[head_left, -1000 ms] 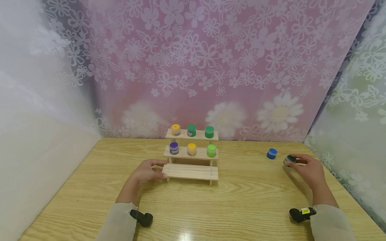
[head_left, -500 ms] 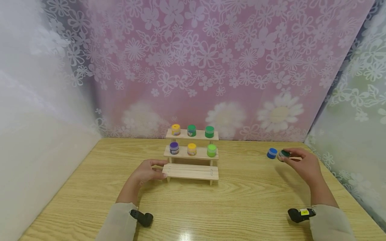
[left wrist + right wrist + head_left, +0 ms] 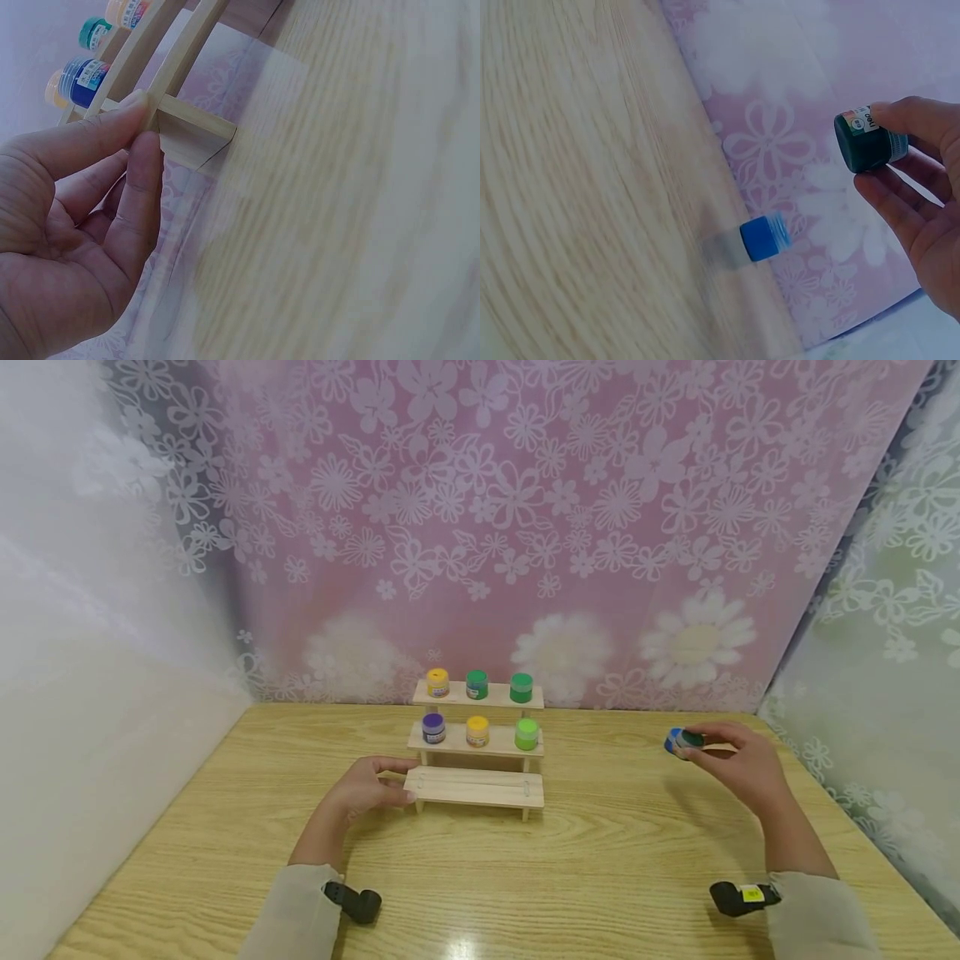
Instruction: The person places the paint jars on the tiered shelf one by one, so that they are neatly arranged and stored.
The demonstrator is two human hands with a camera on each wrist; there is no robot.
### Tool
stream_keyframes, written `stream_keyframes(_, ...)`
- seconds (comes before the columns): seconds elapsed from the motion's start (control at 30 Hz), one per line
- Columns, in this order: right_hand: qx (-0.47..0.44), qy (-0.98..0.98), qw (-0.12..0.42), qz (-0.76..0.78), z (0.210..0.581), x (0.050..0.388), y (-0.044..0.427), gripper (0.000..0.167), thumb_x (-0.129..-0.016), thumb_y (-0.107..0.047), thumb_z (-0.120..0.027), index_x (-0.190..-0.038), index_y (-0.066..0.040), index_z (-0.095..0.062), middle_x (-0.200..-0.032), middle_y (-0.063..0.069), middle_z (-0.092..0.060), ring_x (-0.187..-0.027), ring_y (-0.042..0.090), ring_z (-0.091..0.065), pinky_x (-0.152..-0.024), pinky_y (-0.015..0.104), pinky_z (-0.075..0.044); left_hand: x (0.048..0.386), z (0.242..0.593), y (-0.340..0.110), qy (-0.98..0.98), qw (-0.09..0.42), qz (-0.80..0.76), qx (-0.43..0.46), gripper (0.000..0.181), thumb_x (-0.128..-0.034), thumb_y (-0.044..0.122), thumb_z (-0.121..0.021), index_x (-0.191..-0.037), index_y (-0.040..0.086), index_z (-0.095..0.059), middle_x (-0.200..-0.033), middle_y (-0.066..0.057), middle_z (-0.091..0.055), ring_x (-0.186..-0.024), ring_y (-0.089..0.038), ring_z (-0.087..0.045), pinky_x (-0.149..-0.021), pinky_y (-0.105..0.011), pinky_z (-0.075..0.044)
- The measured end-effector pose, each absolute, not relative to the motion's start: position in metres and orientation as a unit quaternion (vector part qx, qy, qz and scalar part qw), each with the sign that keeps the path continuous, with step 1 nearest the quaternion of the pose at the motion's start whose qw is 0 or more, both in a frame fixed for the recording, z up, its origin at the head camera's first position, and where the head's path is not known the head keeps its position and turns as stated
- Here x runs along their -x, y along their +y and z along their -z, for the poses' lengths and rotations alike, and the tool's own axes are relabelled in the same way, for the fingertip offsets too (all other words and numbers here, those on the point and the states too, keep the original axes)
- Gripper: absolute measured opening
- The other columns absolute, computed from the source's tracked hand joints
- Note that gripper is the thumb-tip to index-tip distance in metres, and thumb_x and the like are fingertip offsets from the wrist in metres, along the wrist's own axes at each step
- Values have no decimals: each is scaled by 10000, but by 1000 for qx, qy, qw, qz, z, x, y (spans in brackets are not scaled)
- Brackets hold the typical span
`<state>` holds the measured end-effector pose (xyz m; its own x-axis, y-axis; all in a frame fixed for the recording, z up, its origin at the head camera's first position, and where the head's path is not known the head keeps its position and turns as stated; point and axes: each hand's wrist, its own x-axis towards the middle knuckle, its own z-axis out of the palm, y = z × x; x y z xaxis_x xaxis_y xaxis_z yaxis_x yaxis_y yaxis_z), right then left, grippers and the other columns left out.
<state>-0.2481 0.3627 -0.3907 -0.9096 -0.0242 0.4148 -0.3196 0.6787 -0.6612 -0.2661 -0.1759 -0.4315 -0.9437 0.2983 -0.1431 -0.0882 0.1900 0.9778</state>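
My right hand (image 3: 746,768) pinches a dark green paint jar (image 3: 866,142) between thumb and fingers, lifted off the table. In the head view this jar partly covers a blue paint jar (image 3: 672,742); the right wrist view shows the blue jar (image 3: 761,238) standing apart on the table. At the left end of a three-tier wooden rack (image 3: 472,787), my left hand (image 3: 367,789) pinches the lowest shelf's end between thumb and fingers. The left wrist view shows the thumb and index finger on that shelf's corner.
On the top shelf stand a yellow jar (image 3: 438,683) and two green jars (image 3: 521,688). The middle shelf bears a purple jar (image 3: 433,728), a yellow jar (image 3: 477,732) and a light green jar (image 3: 527,735). A flowered curtain (image 3: 525,527) hangs behind the wooden table (image 3: 585,877).
My right hand has raised the dark green jar and carried it leftward, so it now overlaps the blue jar in the head view. The left hand and the rack have stayed put.
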Motion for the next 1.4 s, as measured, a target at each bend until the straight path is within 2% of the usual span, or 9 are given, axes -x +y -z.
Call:
stream_keyframes(0.3,-150,-884,182,-404,383,243,347,353,-877,-152,-751,-1192,-20,-664,-1159,90,-579,-895,-56,-603,-716,161,-527,264,430,-175,763,150,-626,-61,572,-786,-36,-773,-1325,-17,-584,-1234,-221,-610,-1011,-272,-654,-775,-363,-553)
stream_keyframes(0.63,-189,-878,181,-401,377,240,329,311,-868,-122,-756,-1158,-34,-685,-1144,40,-596,-936,-29,-580,-757,158,-520,264,432,-176,764,150,-625,-63,558,-795,-32,-763,-1323,-20,-583,-1206,-210,-630,-998,-264,-661,-785,-365,-553)
stream_keyframes(0.9,-239,-859,183,-415,375,238,313,317,-834,7,-754,-1142,24,-679,-1145,160,-600,-927,-5,-597,-753,157,-520,263,431,-175,765,149,-623,-62,549,-797,-22,-763,-1317,-15,-590,-1193,-205,-636,-986,-263,-664,-790,-367,-552)
stream_keyframes(1.2,-290,-840,193,-416,367,235,291,354,-767,170,-727,-1104,75,-670,-1076,198,-617,-899,71,-621,-731,191,-535,265,432,-176,761,151,-628,-62,556,-790,-23,-772,-1316,-11,-593,-1205,-205,-632,-1007,-271,-659,-789,-370,-553)
stream_keyframes(1.4,-314,-828,188,-425,365,233,278,383,-760,145,-752,-1113,10,-690,-1084,153,-630,-922,74,-613,-738,204,-538,266,433,-176,760,152,-629,-65,563,-794,-18,-771,-1326,-12,-584,-1207,-202,-628,-1009,-276,-657,-790,-364,-553)
